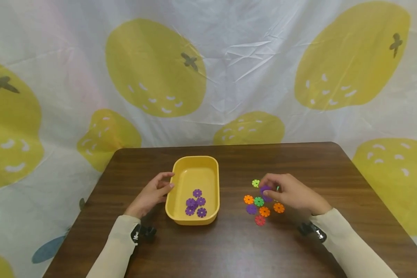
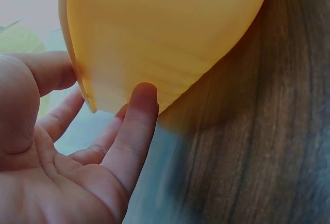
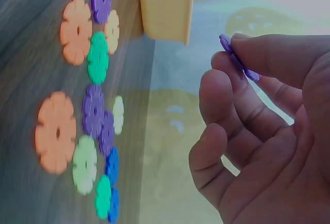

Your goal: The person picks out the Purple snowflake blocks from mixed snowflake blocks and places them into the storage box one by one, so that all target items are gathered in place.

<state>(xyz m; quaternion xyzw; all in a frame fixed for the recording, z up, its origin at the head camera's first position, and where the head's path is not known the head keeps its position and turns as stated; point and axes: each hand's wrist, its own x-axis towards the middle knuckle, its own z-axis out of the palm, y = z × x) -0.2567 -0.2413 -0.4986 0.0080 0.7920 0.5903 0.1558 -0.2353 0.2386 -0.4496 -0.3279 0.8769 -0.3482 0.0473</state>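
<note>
My right hand (image 1: 293, 193) pinches a purple snowflake disc (image 3: 238, 59) between thumb and finger, raised above the table. Below it lies a loose group of discs, among them a red disc (image 1: 260, 220), a green disc (image 1: 258, 201), a purple disc (image 1: 251, 209) and an orange disc (image 1: 278, 207). Part of the group is hidden behind that hand in the head view. My left hand (image 1: 151, 195) touches the left side of a yellow tub (image 1: 215, 181), its fingers relaxed against the rim and outer wall. Inside the tub, several purple discs (image 1: 201, 212) lie near the front end.
A brown wooden table (image 1: 236, 247) carries everything. Behind it hangs a white curtain (image 1: 250, 77) with yellow fruit prints. In the right wrist view, blue discs (image 3: 112, 166) and a pale green disc (image 3: 84, 164) also lie in the group.
</note>
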